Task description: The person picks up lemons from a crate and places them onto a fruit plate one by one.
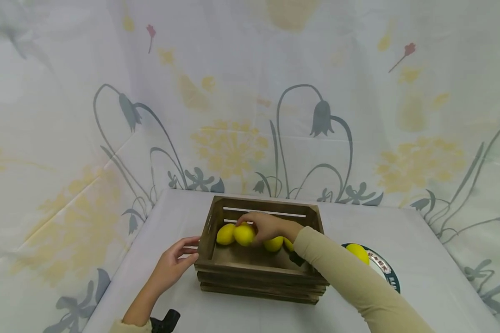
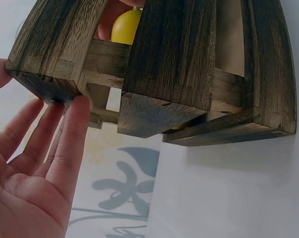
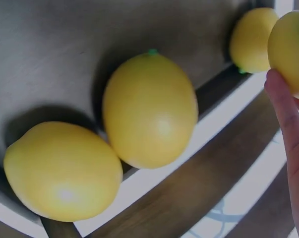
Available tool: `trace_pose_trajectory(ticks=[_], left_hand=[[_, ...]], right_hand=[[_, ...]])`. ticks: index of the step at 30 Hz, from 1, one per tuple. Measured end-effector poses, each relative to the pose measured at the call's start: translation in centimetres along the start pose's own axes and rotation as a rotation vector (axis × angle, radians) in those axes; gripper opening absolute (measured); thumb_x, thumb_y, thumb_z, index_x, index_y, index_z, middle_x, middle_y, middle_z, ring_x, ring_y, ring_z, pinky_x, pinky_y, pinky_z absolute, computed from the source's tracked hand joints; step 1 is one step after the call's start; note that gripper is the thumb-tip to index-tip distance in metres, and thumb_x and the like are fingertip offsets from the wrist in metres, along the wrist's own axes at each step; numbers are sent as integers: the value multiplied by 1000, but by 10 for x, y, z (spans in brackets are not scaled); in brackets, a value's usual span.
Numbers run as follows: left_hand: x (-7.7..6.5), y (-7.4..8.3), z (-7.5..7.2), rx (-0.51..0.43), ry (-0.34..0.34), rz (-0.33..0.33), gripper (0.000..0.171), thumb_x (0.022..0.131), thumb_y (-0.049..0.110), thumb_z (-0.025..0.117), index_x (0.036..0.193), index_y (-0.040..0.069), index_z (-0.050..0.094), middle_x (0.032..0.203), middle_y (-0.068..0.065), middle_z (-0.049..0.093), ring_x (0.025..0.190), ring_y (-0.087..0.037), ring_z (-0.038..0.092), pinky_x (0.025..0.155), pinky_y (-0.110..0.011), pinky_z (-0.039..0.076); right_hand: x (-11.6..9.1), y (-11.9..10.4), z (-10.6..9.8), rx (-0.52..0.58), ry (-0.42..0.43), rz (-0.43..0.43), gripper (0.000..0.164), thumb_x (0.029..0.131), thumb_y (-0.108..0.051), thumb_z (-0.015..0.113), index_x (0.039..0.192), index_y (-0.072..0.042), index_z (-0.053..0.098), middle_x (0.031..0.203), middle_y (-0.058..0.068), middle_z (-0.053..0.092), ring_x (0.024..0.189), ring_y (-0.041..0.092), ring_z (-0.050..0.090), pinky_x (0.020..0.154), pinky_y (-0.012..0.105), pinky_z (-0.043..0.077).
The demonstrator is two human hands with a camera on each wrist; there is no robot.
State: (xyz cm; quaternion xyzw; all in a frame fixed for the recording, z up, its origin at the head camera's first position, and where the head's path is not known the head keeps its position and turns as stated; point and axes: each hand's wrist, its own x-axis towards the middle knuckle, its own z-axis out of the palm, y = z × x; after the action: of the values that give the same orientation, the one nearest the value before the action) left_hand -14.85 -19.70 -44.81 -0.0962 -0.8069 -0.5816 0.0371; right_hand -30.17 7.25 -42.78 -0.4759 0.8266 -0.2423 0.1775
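A brown wooden crate with slatted sides stands on the white table. In it, my right hand grips a yellow lemon between thumb and fingers. Another lemon lies just left of the held one, near the crate's left side. Partly under my right wrist are two more, a lemon and one mostly hidden lemon; in the right wrist view these lemons touch each other. My left hand touches the crate's left side with its fingertips, fingers fairly straight.
Right of the crate, partly behind my right sleeve, is a round plate with a dark lettered rim and a lemon on it. A patterned cloth backdrop rises behind and beside the table.
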Motion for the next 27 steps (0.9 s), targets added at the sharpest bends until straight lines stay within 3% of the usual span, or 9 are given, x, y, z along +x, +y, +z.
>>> trace_pose_trajectory(ticks=[7, 11, 19, 27], left_hand=[[-4, -1, 0, -2, 9, -21, 38, 89, 11, 63, 125, 3, 55, 121, -13, 57, 100, -21, 58, 80, -24, 50], [-5, -1, 0, 2, 16, -28, 38, 88, 11, 64, 124, 3, 55, 121, -12, 57, 101, -21, 58, 79, -24, 50], [-4, 1, 0, 22, 16, -5, 38, 89, 11, 63, 124, 2, 55, 122, -13, 56, 100, -19, 58, 79, -24, 50], [-2, 4, 2, 13, 7, 25, 37, 89, 10, 63, 124, 0, 55, 121, -15, 56, 100, -22, 58, 79, -23, 50]], right_hand=[[-3, -18, -12, 194, 102, -39, 59, 75, 3, 72, 128, -7, 49, 126, 9, 49, 94, 17, 59, 79, 28, 51], [-6, -29, -19, 306, 159, -38, 61, 75, 4, 72, 129, -7, 48, 129, 10, 47, 92, 17, 61, 78, 28, 51], [-18, -50, -32, 450, 269, -15, 63, 78, 0, 72, 133, -11, 44, 132, 11, 43, 104, 22, 58, 83, 30, 50], [-36, -64, -38, 524, 420, -29, 65, 78, 1, 72, 135, -9, 42, 135, 12, 43, 104, 25, 58, 83, 34, 51]])
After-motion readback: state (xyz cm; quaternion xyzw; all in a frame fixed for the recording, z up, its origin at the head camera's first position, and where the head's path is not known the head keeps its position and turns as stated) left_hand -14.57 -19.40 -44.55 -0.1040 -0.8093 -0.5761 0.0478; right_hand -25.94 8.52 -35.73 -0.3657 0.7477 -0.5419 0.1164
